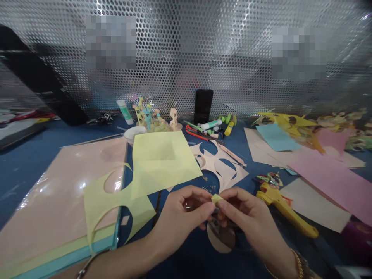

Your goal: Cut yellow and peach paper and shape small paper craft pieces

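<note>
Between the fingertips of both hands is a small piece of yellow paper (216,199). My left hand (186,211) pinches its left side, thumb against fingers. On the other side my right hand (244,213) grips it the same way. Below the hands lies a round pale paper disc (217,238), partly in shadow and partly covered by fingers. A yellow sheet with round holes cut out (116,203) rests left of my left hand. Beyond the hands is a pale pink sheet with cut-outs (213,159), next to a whole yellow sheet (162,159).
Yellow-handled pliers or punch (287,211) lie right of my right hand. Pink paper in a clear sleeve (72,174) covers the left. A white bowl (134,133), glue stick (124,112), small paper figures (148,116), red cutter (196,132) and black phone (203,104) stand or lie behind.
</note>
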A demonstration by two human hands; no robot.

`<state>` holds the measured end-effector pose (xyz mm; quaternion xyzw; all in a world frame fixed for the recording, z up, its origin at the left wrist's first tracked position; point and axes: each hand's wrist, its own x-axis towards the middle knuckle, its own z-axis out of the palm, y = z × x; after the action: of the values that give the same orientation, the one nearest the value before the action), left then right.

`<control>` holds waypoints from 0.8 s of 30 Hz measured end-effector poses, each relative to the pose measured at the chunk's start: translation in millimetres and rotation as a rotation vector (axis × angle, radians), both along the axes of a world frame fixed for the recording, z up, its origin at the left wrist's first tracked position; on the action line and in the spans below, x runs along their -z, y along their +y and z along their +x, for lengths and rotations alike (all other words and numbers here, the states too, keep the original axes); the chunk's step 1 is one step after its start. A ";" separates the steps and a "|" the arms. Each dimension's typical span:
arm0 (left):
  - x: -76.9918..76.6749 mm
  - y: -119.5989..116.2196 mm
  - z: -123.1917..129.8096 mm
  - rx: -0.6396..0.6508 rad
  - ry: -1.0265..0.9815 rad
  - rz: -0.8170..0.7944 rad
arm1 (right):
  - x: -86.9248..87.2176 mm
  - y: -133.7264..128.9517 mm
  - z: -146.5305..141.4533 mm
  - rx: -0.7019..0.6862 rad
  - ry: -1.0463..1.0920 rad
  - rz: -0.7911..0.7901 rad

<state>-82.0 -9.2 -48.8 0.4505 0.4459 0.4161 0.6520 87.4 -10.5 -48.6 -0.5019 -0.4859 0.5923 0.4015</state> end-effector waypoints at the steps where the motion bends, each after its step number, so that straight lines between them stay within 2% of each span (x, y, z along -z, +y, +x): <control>1: -0.4 -0.3 0.3 -0.008 0.023 -0.002 | 0.3 0.1 -0.2 -0.001 0.010 -0.012; 8: -3.4 -0.8 3.0 -0.097 0.093 0.003 | -1.1 -4.4 -3.0 -0.045 -0.040 -0.070; 15: -0.3 -2.4 2.1 -0.059 0.081 0.029 | 0.2 -5.5 -2.3 -0.062 -0.048 -0.110; 19: -1.2 -3.0 2.4 -0.068 0.095 0.039 | -3.3 -3.9 -0.8 -0.064 -0.031 -0.060; 24: 1.1 -4.2 1.6 -0.047 0.166 0.127 | -1.4 -2.7 1.1 -0.021 0.015 -0.073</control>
<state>-80.4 -13.5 -49.9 0.5132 0.4815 0.4200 0.5730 88.5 -13.2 -47.2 -0.5067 -0.4660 0.6176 0.3803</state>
